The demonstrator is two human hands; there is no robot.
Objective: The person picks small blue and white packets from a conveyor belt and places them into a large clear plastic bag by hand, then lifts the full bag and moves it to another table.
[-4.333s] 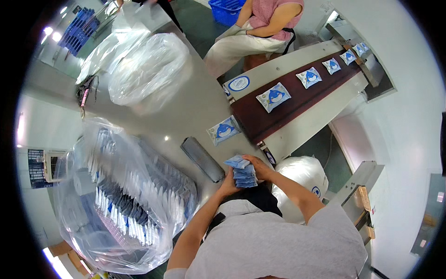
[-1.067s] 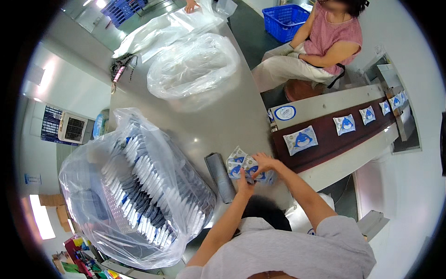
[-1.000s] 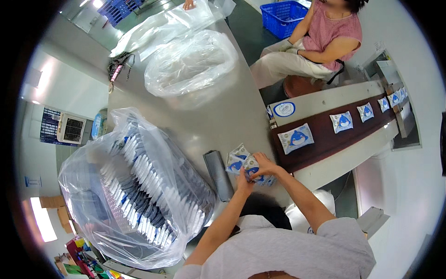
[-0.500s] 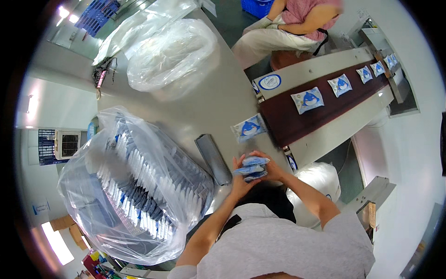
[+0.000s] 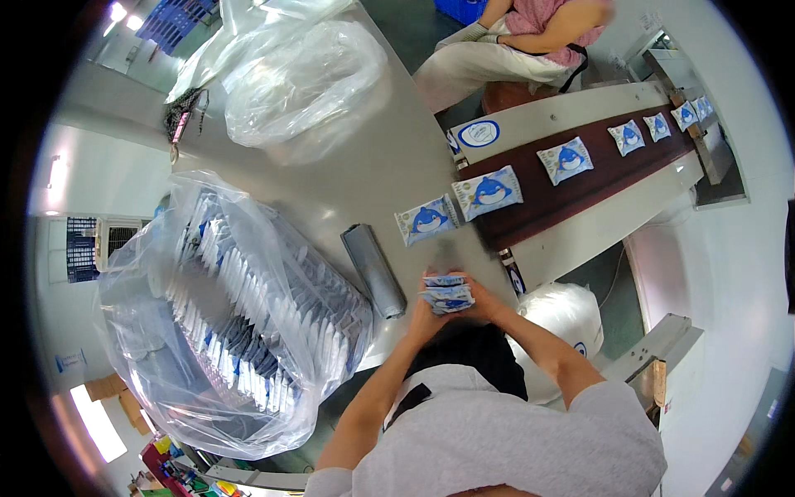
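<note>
Between both palms I hold a small stack of blue-and-white packets [image 5: 447,294] close to my body. My left hand [image 5: 424,318] is closed round its left side, and my right hand [image 5: 483,301] grips the right. Just beyond them, a single packet [image 5: 427,220] with a blue whale picture lies flat on the metal table. Beside it another packet [image 5: 489,193] straddles the near end of the dark red conveyor belt [image 5: 530,214]. A grey roll-shaped object [image 5: 373,271] rests on the table to the left of my hands.
A large clear plastic bag [image 5: 331,389] at the left holds rows of upright packets. Crumpled clear plastic [image 5: 306,83] covers the far table. More packets line the belt. Across it sits a person in a pink top [image 5: 542,25], hands in their lap. A white sack [image 5: 563,323] stands below the belt.
Packets on the belt have travelled toward me, one reaching its near end. My hands have drawn the held packets into a more even stack.
</note>
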